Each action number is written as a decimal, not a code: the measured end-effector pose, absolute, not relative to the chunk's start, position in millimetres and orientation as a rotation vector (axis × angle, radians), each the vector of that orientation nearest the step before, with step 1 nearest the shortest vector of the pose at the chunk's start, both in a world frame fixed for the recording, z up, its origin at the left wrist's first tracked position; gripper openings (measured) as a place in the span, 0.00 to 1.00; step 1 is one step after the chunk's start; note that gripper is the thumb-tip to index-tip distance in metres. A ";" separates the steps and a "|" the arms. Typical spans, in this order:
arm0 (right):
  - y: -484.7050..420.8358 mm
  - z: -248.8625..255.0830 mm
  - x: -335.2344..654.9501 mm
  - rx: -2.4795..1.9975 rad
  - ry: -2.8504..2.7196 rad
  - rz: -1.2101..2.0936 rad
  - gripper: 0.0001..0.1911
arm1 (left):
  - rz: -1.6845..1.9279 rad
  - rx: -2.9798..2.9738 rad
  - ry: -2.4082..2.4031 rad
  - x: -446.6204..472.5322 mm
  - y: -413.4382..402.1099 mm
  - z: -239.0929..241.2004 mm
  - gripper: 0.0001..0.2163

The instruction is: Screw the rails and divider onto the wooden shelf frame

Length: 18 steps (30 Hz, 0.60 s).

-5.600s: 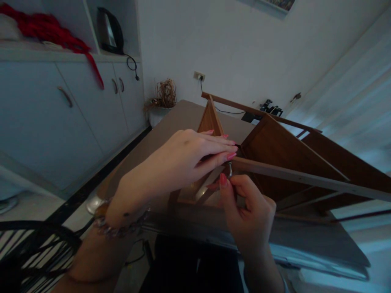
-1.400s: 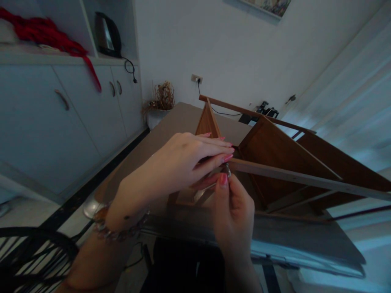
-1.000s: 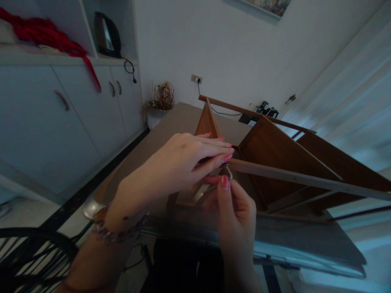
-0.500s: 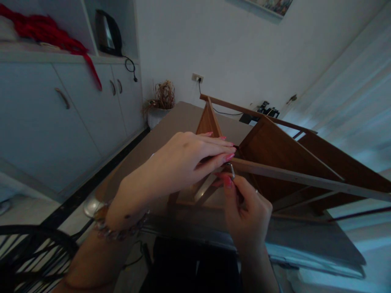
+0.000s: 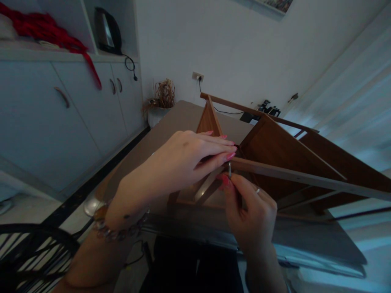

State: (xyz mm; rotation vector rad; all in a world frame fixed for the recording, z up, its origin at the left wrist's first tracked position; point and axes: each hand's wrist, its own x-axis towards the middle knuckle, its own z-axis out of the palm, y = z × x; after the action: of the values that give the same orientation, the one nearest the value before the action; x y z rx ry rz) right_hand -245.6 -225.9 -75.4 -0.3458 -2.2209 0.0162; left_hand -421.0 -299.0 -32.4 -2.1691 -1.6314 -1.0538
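A brown wooden shelf frame (image 5: 284,154) lies tilted on a grey-brown table (image 5: 180,118). My left hand (image 5: 180,162) lies flat over the near corner of the frame, fingers pressing the joint where a long rail (image 5: 305,178) meets the side panel. Just below that joint my right hand (image 5: 250,211) pinches a small metal hex key (image 5: 229,170) between thumb and fingers, its short end pointing up into the underside of the rail. A ring shows on that hand and a bracelet on my left wrist.
White cabinets (image 5: 61,106) line the left wall, with a black kettle (image 5: 107,30) and red cloth (image 5: 49,30) on top. A pot of dried plant (image 5: 161,101) stands at the table's far corner. A black wire chair (image 5: 33,256) sits lower left.
My right hand has rotated around the hex key at the joint, from thumb-up below it to knuckles to the right. The left hand and frame stay put.
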 end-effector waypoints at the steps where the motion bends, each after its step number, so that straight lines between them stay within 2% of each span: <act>1: -226.2 -74.9 -245.8 -0.344 -2.227 0.027 0.06 | -1.052 -2.167 -1.632 -420.8 -299.0 -32.4 0.14; 18: -226.5 -72.1 -243.8 -0.389 -2.299 0.136 0.09 | -1.051 -2.154 -1.626 -421.0 -298.7 -32.5 0.14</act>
State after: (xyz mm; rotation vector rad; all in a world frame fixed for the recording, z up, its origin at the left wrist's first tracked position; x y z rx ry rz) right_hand -243.8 -226.5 -72.1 -0.3891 -2.2989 0.1364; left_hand -421.0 -298.7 -32.5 -2.1543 -1.6259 -1.0505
